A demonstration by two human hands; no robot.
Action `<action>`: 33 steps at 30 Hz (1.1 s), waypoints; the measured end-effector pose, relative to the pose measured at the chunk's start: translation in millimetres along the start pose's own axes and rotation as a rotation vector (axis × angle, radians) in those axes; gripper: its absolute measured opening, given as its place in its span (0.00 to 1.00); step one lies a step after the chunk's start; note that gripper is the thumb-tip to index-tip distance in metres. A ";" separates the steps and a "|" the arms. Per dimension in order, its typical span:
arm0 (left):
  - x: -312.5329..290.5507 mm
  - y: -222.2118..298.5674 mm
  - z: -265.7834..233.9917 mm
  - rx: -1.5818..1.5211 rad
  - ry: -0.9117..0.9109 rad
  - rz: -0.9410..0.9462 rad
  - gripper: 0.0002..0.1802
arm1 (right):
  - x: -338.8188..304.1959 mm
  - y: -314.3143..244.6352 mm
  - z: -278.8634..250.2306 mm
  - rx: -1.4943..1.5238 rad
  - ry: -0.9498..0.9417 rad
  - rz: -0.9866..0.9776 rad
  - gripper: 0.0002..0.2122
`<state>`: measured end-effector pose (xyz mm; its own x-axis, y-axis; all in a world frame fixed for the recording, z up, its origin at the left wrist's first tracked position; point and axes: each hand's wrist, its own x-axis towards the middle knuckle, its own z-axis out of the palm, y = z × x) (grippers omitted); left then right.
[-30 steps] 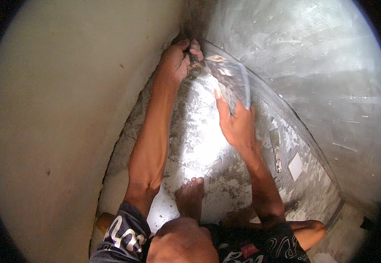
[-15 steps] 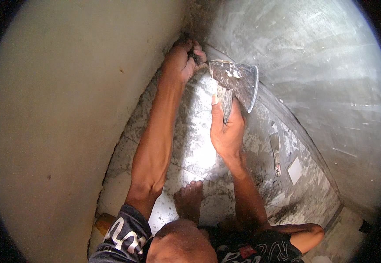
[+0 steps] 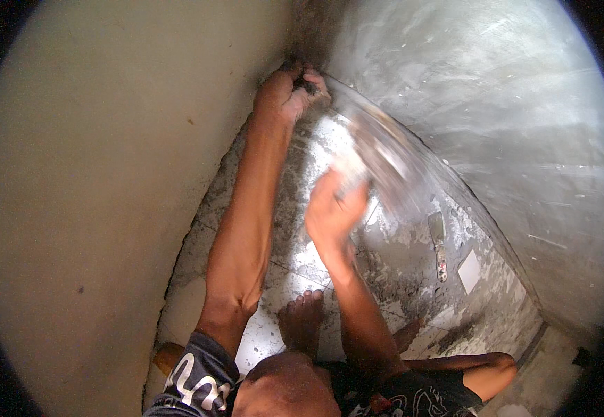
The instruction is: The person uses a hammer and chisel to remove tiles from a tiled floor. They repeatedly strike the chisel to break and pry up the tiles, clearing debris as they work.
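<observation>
left hand [image 3: 277, 97]: fingers curled round a small dark object [image 3: 307, 86], mostly hidden, in the wall corner [image 3: 310, 42]. right hand [image 3: 329, 208]: wrapped round the handle of a hatchet [image 3: 389, 160], blurred, above the floor [image 3: 399, 278]. risk: a misaimed swing could strike the left knuckles; a slack grip could loose the hatchet.

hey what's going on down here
A person's right hand grips an axe, blurred as if mid-swing and apart from the left hand. The left hand holds a dark thing, mostly hidden, near the corner. On the floor to the right lie what looks like a scraper and a white piece, neither being touched.
</observation>
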<state>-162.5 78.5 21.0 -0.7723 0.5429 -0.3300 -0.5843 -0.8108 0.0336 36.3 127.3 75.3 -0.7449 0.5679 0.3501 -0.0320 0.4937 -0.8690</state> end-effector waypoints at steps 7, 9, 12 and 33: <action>8.4 3.8 0.5 -0.131 0.090 -0.080 0.06 | 6.3 -4.7 3.2 0.054 0.026 0.091 0.10; 5.6 -1.3 7.7 -0.101 0.091 -0.055 0.06 | -7.0 5.8 3.5 0.105 0.094 0.091 0.10; 15.0 2.3 -6.6 -0.052 0.058 -0.006 0.06 | 16.8 -13.3 15.6 -0.105 -0.087 0.029 0.09; 43.8 0.2 -19.7 -0.299 0.152 -0.091 0.08 | 17.5 -7.3 18.5 0.023 -0.105 0.186 0.10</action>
<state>-191.5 97.8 -12.1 -0.6611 0.5954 -0.4567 -0.5329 -0.8010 -0.2729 11.1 121.4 81.3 -0.8049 0.5753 0.1456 0.0983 0.3712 -0.9233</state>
